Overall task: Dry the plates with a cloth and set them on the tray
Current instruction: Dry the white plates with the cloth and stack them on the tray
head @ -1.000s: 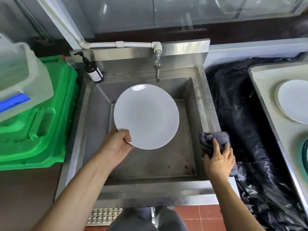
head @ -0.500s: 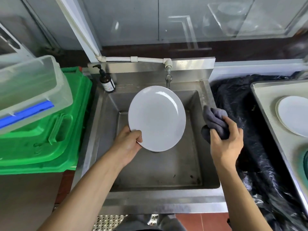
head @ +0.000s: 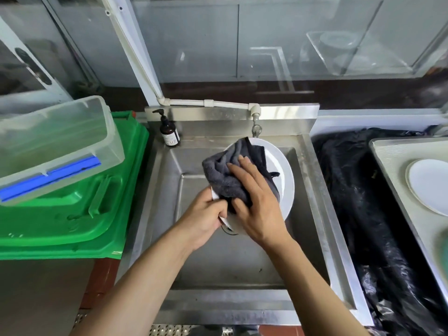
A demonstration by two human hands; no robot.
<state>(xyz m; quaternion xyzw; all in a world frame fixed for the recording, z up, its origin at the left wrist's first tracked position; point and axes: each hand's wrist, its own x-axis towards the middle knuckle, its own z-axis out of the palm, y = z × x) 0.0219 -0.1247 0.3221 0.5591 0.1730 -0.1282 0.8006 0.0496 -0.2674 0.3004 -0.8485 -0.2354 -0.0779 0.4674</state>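
A white plate (head: 283, 180) is held tilted over the steel sink (head: 312, 190). My left hand (head: 206, 214) grips the plate's lower left rim. A dark grey cloth (head: 228, 173) covers most of the plate's face. My right hand (head: 254, 197) presses the cloth against the plate, fingers spread over it and thumb tucked into its lower fold. At the far right a second white plate (head: 429, 187) lies on the pale tray (head: 388, 151).
A tap (head: 256, 128) hangs just behind the plate's top edge. A brown pump bottle (head: 169, 133) stands at the sink's back left corner. A green bin lid (head: 72, 209) carries a clear plastic box (head: 55, 141) at left. Black plastic sheeting (head: 358, 202) lies between sink and tray.
My right hand brought the cloth from the sink's right side onto the plate's face. My left hand kept the plate and tilted it more upright, shifted right.
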